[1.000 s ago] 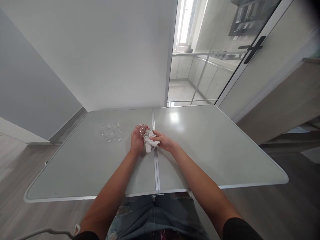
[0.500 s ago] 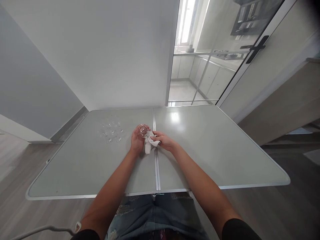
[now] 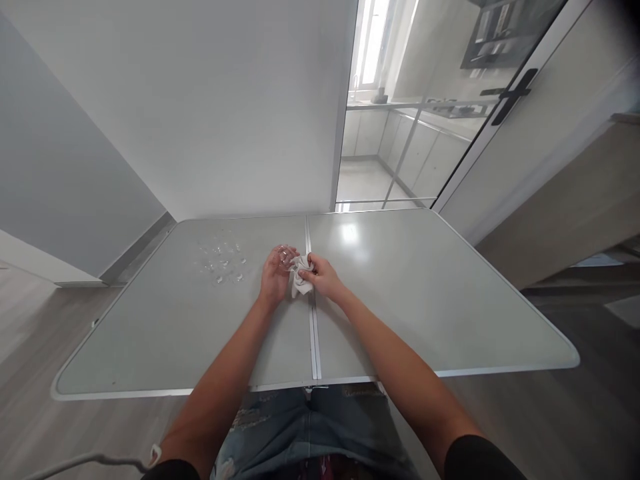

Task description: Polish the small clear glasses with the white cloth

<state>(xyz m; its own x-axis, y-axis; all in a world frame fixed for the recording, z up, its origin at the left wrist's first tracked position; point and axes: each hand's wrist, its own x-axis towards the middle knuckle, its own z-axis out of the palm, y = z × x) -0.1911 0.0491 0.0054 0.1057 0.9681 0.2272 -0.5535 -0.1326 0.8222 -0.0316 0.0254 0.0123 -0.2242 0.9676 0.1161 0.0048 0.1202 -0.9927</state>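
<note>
My left hand is curled around a small clear glass, held just above the middle of a grey folding table. My right hand is closed on a crumpled white cloth and presses it against the glass. The two hands meet over the table's centre seam. Several more small clear glasses stand in a loose group on the table, to the left of my left hand.
A white wall rises behind the table. At the back right a glass sliding door with a black handle opens onto a kitchen. Wooden floor surrounds the table. A white cable runs by my left elbow.
My right hand has slid a little up and to the left, bunching the cloth tighter against the glass. My left hand has barely moved.
</note>
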